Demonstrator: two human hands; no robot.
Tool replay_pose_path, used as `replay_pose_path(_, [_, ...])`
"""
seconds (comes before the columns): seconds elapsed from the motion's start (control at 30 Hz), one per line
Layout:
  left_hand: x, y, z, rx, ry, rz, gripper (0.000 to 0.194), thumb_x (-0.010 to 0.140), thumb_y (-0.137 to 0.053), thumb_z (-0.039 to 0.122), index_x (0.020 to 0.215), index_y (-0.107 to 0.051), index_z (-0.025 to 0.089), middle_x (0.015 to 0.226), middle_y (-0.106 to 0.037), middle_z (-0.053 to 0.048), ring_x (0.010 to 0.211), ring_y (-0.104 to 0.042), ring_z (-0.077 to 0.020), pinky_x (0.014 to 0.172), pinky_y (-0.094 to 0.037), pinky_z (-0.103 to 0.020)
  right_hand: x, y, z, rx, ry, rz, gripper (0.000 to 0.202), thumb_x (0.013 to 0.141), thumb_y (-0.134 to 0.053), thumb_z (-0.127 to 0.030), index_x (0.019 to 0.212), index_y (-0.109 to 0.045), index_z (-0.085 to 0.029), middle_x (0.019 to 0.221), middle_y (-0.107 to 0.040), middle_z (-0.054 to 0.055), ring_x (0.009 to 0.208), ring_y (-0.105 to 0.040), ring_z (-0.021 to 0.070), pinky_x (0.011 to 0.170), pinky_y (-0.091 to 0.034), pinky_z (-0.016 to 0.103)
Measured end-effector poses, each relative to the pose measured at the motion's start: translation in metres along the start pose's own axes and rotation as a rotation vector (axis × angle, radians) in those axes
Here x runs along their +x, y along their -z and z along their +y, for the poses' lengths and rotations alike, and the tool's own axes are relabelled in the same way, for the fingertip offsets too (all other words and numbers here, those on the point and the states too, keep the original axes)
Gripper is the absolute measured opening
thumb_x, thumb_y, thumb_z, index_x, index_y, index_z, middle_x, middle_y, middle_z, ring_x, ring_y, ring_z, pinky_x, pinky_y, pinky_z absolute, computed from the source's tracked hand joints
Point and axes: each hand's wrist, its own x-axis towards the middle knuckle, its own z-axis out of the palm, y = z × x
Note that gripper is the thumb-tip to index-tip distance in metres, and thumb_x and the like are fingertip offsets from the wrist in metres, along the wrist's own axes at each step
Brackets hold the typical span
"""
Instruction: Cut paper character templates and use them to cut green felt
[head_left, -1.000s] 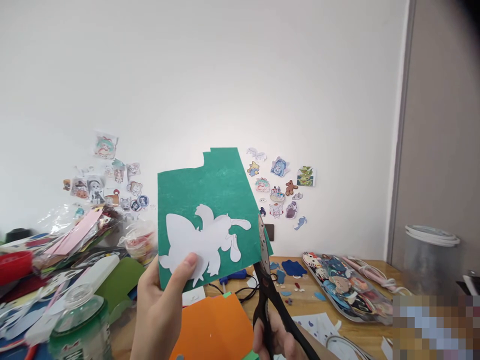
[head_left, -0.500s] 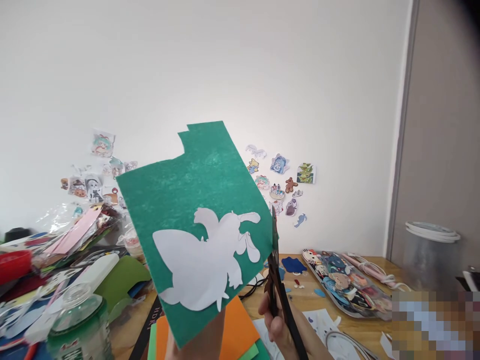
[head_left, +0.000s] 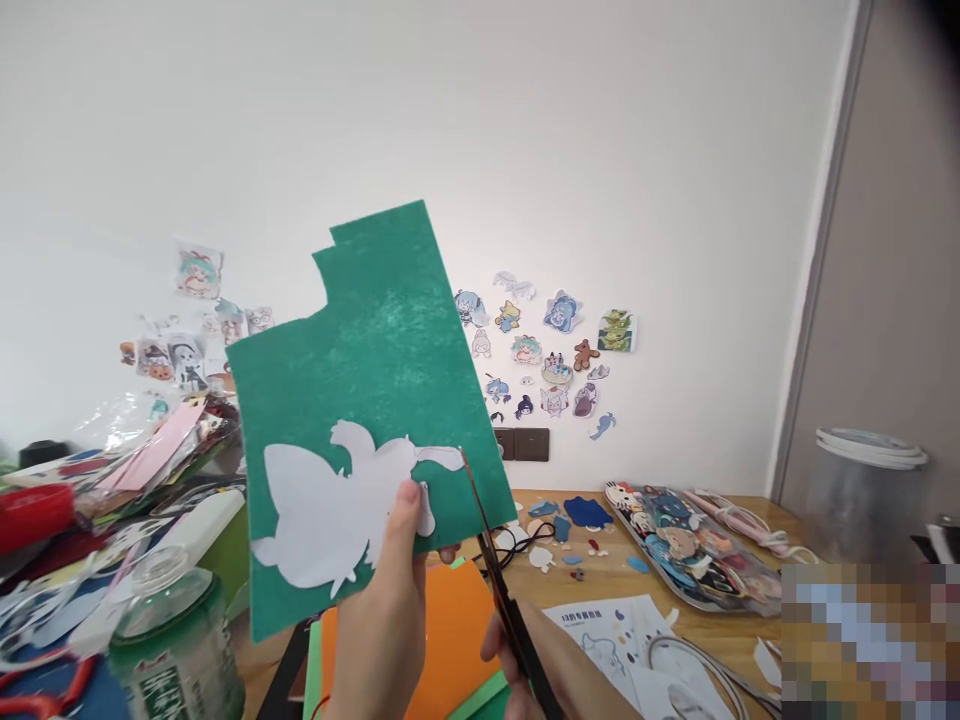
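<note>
My left hand (head_left: 384, 605) grips a green felt-like sheet (head_left: 382, 330) from below. Its thumb presses on the front, over a white paper cutout (head_left: 322, 520) shaped like a winged creature; the other fingers are mostly behind. Stepped notches mark the sheet's upper left side. My right hand (head_left: 551, 655) is closed around dark scissors (head_left: 504, 590), which point up and left. One blade lies across the sheet's lower right part, its tip beside the end of the cutout's slim upper limb. Where the other blade sits is hidden.
Orange sheets (head_left: 457, 630) lie below my hands. At left stand a green-tinted jar (head_left: 176, 640) and red-handled scissors (head_left: 56, 695) amid piled craft scraps. To the right are a printed paper (head_left: 600, 640), a tray of cutouts (head_left: 686, 550) and a lidded bucket (head_left: 870, 500).
The green sheet has shifted left and tilted a little. My left thumb now lies on its front. The scissors moved left, from beside the sheet's right corner onto its lower edge.
</note>
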Motion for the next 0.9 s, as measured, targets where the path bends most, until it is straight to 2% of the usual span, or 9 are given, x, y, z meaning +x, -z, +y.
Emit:
replay_pose_path(0.1, [0.004,-0.004,0.007,0.084,0.056,0.055,0.029,0.068,-0.064,0.042,0.089,-0.064,0.023,0.066,-0.065,0.000,0.077,-0.064,-0.0226,0.059,-0.052,-0.027,0.014,-0.007,0.020,0.215,0.005,-0.105,0.070,0.060,-0.047,-0.080,0.093,-0.050,-0.019,0.076,-0.046,0.001,0.067,-0.049,0.0132,0.058,-0.040,0.023])
replay_pose_path(0.2, [0.002,-0.010,0.019,0.163,0.096,0.076,0.025,0.073,-0.057,0.047,0.071,-0.061,0.022,0.059,-0.060,-0.001,0.069,-0.062,-0.0218,0.055,-0.050,-0.026,0.029,-0.012,0.032,0.336,-0.072,-0.189,0.069,0.064,-0.039,-0.082,0.083,-0.053,-0.017,0.065,-0.043,-0.002,0.055,-0.047,0.0103,0.054,-0.040,0.023])
replay_pose_path(0.33, [0.000,-0.011,0.031,0.221,0.065,0.009,0.044,0.077,-0.050,0.053,0.046,-0.043,0.023,0.047,-0.048,0.002,0.052,-0.053,-0.0178,0.055,-0.047,-0.027,0.033,-0.006,0.031,0.398,-0.118,-0.270,0.061,0.053,-0.063,-0.072,0.078,-0.054,-0.018,0.058,-0.044,-0.004,0.052,-0.044,0.0087,0.055,-0.038,0.022])
replay_pose_path(0.4, [-0.001,-0.009,0.032,0.241,0.041,-0.026,0.049,0.079,-0.048,0.053,0.042,-0.036,0.023,0.047,-0.047,0.003,0.047,-0.049,-0.0154,0.058,-0.046,-0.027,0.028,-0.001,0.026,0.457,-0.123,-0.238,0.056,0.055,-0.066,-0.067,0.077,-0.055,-0.018,0.060,-0.045,-0.004,0.051,-0.044,0.0079,0.054,-0.037,0.021])
replay_pose_path(0.53, [0.002,-0.004,0.031,0.305,-0.024,-0.057,0.052,0.081,-0.046,0.052,0.041,-0.034,0.022,0.046,-0.047,0.004,0.049,-0.049,-0.0142,0.064,-0.043,-0.026,0.026,-0.006,0.021,0.616,-0.191,-0.207,0.050,0.067,-0.054,-0.066,0.072,-0.051,-0.016,0.057,-0.042,-0.003,0.047,-0.043,0.0070,0.048,-0.033,0.019])
replay_pose_path(0.63, [0.003,-0.002,0.029,0.330,-0.078,-0.055,0.051,0.082,-0.047,0.050,0.041,-0.034,0.021,0.045,-0.047,0.005,0.051,-0.051,-0.0145,0.070,-0.042,-0.028,0.034,-0.019,0.030,0.662,-0.250,-0.143,0.040,0.070,-0.053,-0.056,0.066,-0.048,-0.016,0.052,-0.038,-0.004,0.043,-0.039,0.0064,0.043,-0.029,0.017])
replay_pose_path(0.7, [0.003,-0.002,0.030,0.323,-0.072,-0.046,0.050,0.080,-0.048,0.050,0.040,-0.036,0.022,0.044,-0.048,0.004,0.050,-0.051,-0.0154,0.072,-0.044,-0.030,0.038,-0.026,0.039,0.634,-0.322,-0.124,0.040,0.077,-0.043,-0.052,0.064,-0.048,-0.015,0.051,-0.038,-0.002,0.042,-0.037,0.0062,0.044,-0.029,0.018])
replay_pose_path(0.8, [0.003,-0.003,0.030,0.319,-0.034,-0.001,0.046,0.077,-0.051,0.051,0.041,-0.040,0.024,0.052,-0.057,0.000,0.060,-0.058,-0.0202,0.080,-0.046,-0.036,0.033,-0.021,0.045,0.477,-0.277,-0.195,0.043,0.083,-0.039,-0.050,0.075,-0.055,-0.012,0.062,-0.048,0.002,0.055,-0.047,0.0091,0.060,-0.041,0.022])
replay_pose_path(0.9, [0.007,0.000,0.026,0.278,-0.049,0.048,0.034,0.075,-0.054,0.049,0.053,-0.052,0.023,0.076,-0.066,-0.004,0.093,-0.059,-0.0264,0.099,-0.035,-0.042,0.018,0.000,0.036,0.241,-0.127,-0.344,0.043,0.075,-0.059,-0.045,0.101,-0.056,-0.011,0.086,-0.055,0.006,0.083,-0.054,0.0166,0.085,-0.041,0.032])
